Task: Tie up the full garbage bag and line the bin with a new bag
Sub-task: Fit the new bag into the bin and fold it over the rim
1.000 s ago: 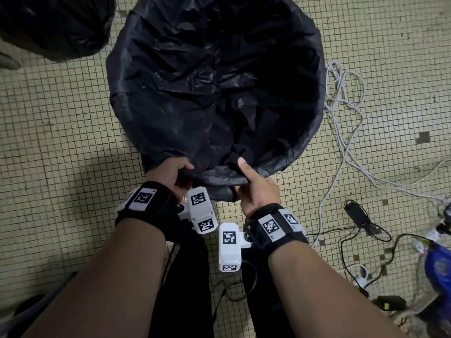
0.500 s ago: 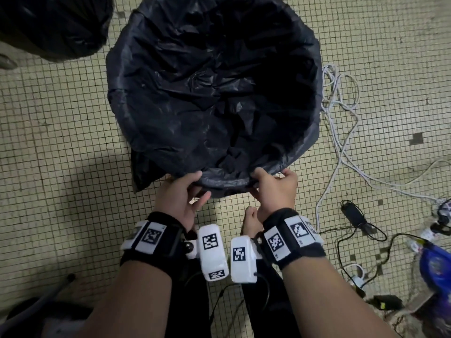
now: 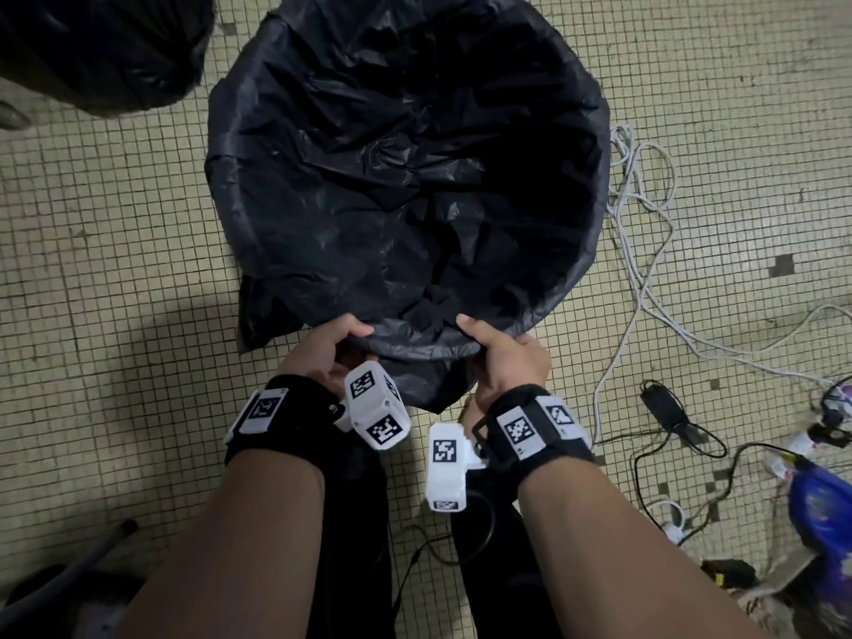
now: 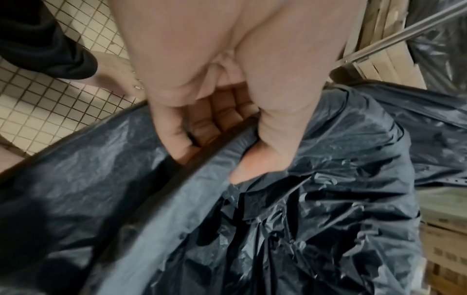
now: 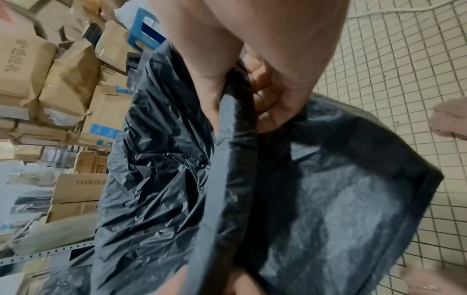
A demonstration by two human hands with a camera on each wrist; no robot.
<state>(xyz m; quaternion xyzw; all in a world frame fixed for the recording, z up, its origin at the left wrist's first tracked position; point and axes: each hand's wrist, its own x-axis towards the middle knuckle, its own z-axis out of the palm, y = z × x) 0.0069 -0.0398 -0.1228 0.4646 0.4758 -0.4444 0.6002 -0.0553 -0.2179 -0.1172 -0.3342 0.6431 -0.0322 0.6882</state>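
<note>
A new black bag (image 3: pixel 392 177) lines the round bin, its edge folded over the rim (image 3: pixel 415 345). My left hand (image 3: pixel 322 348) grips the bagged rim at the near side, thumb inside and fingers curled under outside. In the left wrist view the left hand (image 4: pixel 215 127) shows that same grip on the bag (image 4: pixel 316 199). My right hand (image 3: pixel 502 357) grips the near rim just to the right. The right wrist view has the right hand (image 5: pixel 252 103) with thumb inside and curled fingers outside the bag (image 5: pixel 164 179). The full black bag (image 3: pixel 101 43) sits at the top left.
White cables (image 3: pixel 645 251) and black chargers (image 3: pixel 664 408) trail over the tiled floor (image 3: pixel 115 269) right of the bin. A blue packet (image 3: pixel 825 514) lies at the far right. Stacked cardboard boxes (image 5: pixel 50 79) stand beyond the bin. My feet stand close to its near side.
Both hands went from pulling the bag's loose edge down outside the bin to gripping the covered near rim. The slack flap now hangs lower below the rim.
</note>
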